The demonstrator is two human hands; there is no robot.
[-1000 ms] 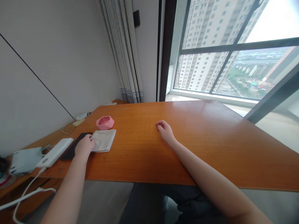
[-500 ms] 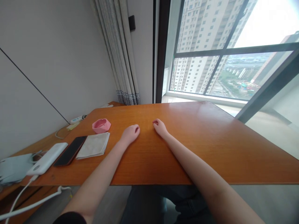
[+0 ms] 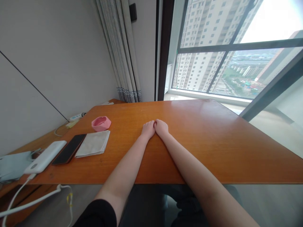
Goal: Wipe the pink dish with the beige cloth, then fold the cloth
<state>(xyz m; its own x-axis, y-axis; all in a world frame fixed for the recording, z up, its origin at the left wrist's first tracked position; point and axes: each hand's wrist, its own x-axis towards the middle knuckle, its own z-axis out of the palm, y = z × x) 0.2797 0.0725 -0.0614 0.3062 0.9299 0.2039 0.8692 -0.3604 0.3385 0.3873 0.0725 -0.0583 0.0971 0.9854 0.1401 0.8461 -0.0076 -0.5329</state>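
Fingers (image 3: 150, 123) of left hand (image 3: 148, 130) and right hand (image 3: 162, 127) curl closed, touching, right of the cloth (image 3: 93, 144); a careless leftward sweep could shove it into the phone (image 3: 69, 149).

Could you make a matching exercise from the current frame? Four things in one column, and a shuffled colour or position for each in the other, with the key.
Column one
1. Angular dish
2. Phone
3. Folded cloth
4. Left hand

Column two
A. Black-faced, lying flat
B. Up against the right hand
C. Pink
D. Pale, with layered edges

Pairs: 1-C, 2-A, 3-D, 4-B
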